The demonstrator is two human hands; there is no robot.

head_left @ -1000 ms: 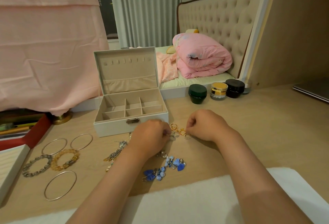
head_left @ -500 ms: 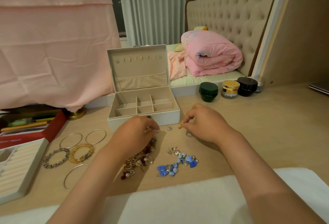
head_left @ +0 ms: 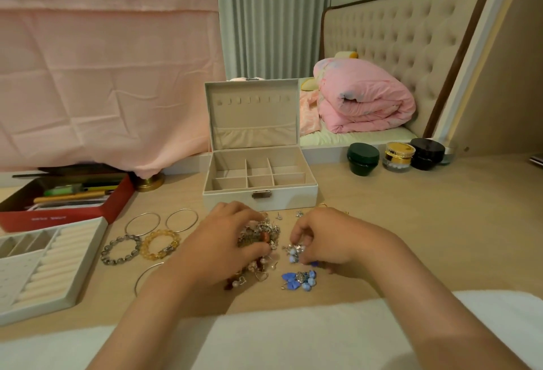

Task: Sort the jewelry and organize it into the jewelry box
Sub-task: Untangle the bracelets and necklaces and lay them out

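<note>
A second ago both hands worked at small gold rings just in front of the jewelry box (head_left: 235, 199); now they have dropped back toward the person. The left hand (head_left: 229, 243) curls its fingers round a tangled clump of mixed pieces (head_left: 260, 233) on the table (head_left: 411, 222). The right hand (head_left: 329, 237) pinches a pale blue beaded piece (head_left: 294, 252), lifted just above the darker blue cluster (head_left: 298, 279). The box stands open with its compartments bare, so this looks like sorting, not yet filling. What lies under the left palm is hidden, the tiny bits near the box front are too small to name, and the left forearm covers part of one bangle (head_left: 147, 274).
</note>
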